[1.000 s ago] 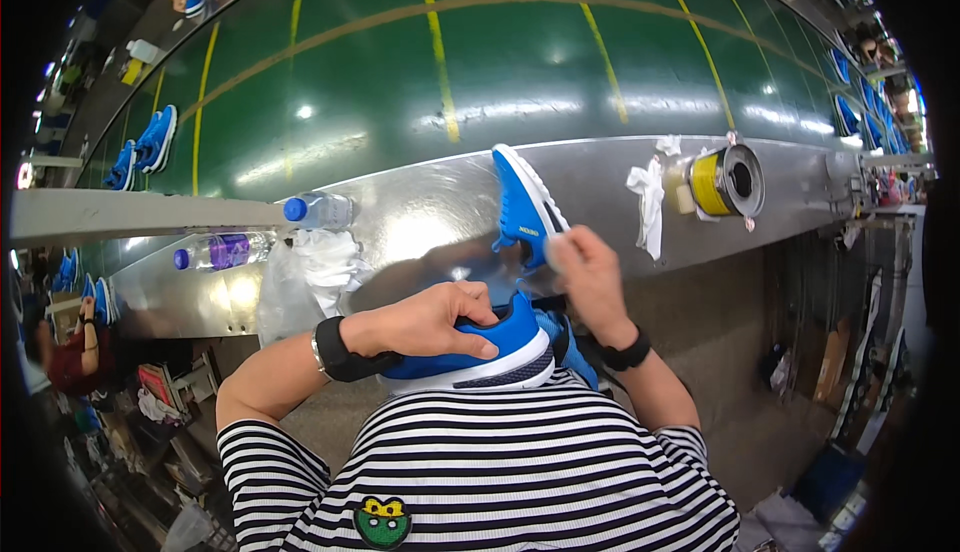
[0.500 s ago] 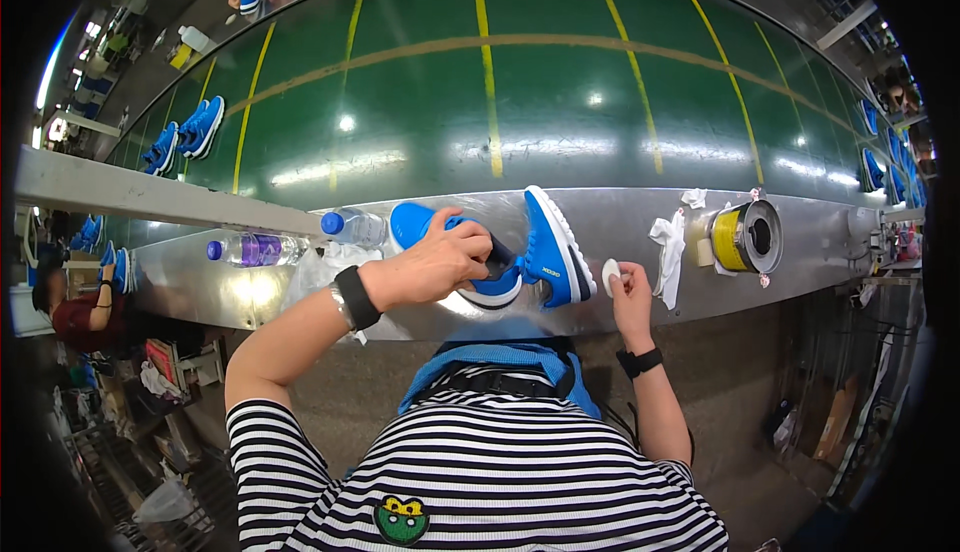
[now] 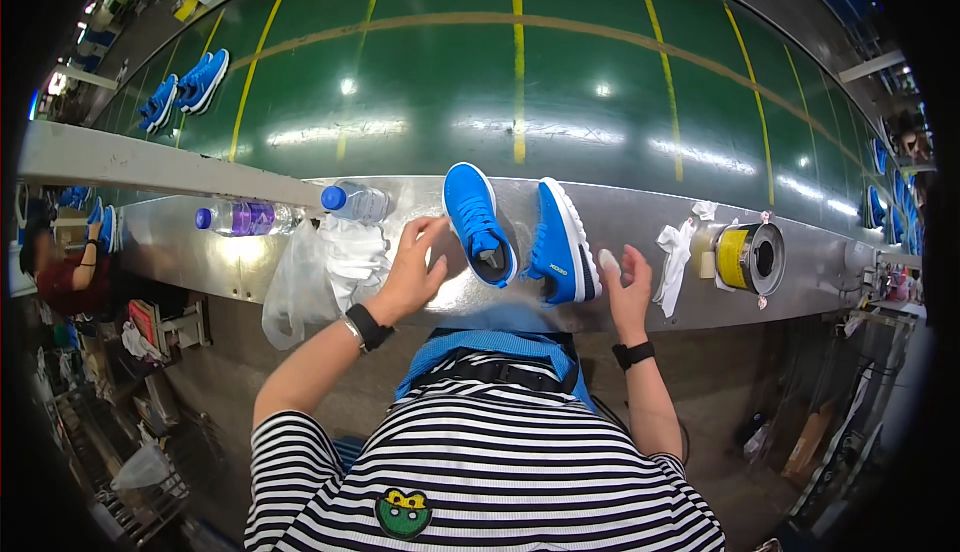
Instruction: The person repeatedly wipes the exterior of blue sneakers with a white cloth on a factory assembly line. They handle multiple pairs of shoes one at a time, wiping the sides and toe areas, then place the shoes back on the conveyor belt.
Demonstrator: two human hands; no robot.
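On the metal ledge in front of me are two blue sneakers with white soles. The left sneaker [image 3: 474, 217] stands upright with its toe pointing away. Its mate, the right sneaker [image 3: 556, 242], lies tipped on its side, sole facing right. My left hand [image 3: 410, 272] is open beside the left sneaker, fingers apart and holding nothing. Just right of the other sneaker's sole is my right hand [image 3: 629, 292], with a small white pad [image 3: 606, 259] at its thumb and fingertips. Part of that pad is hidden by the fingers.
Plastic bottles [image 3: 250, 219], white cloths [image 3: 355, 257] and a clear bag [image 3: 297, 287] lie left. A white rag [image 3: 674, 257] and yellow-banded tin [image 3: 745, 259] stand right. Beyond runs a green conveyor belt [image 3: 420, 82] carrying more blue shoes [image 3: 203, 82]. A white beam [image 3: 170, 167] crosses the left.
My left hand has let go of the left sneaker and drawn back left. That sneaker now stands upright, toe away. My right hand stays close to the tipped sneaker, its fingers more spread.
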